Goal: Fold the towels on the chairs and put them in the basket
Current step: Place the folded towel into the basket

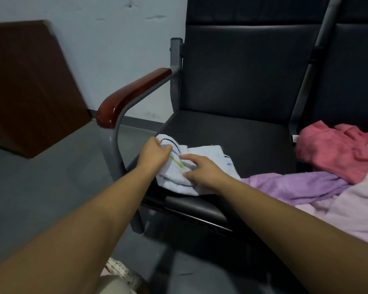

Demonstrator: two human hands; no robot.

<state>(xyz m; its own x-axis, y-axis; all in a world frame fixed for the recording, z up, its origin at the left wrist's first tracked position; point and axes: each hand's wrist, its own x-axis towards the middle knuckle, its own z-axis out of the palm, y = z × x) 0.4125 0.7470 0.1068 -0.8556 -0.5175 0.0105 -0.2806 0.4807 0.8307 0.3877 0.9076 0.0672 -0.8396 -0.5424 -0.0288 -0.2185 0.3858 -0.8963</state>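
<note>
A pale, scuffed wall and a grey floor stand behind a row of dark padded chairs [238, 128] with a red-brown wooden armrest [132, 92]; a brown wooden board [30, 85] leans on the wall at the left. At the front of the nearest seat lies a small white terry towel with blue, green and black stripes [208, 155], partly folded; the left hand [155, 154] holds its left edge in a closed grip, fingers curled over the cloth; the right hand [202, 170] pinches the doubled layer beside it, thumb beneath, fingers on top. To the right a crumpled red towel [331, 149], a lilac towel [295, 185] and a pale pink towel [353, 213] lie heaped, not yet folded; no basket is in view. The white towel looks light, soft and limp; it will likely sag and fall open unless taken by the corners or along the folded edge, layers pinched together.
</note>
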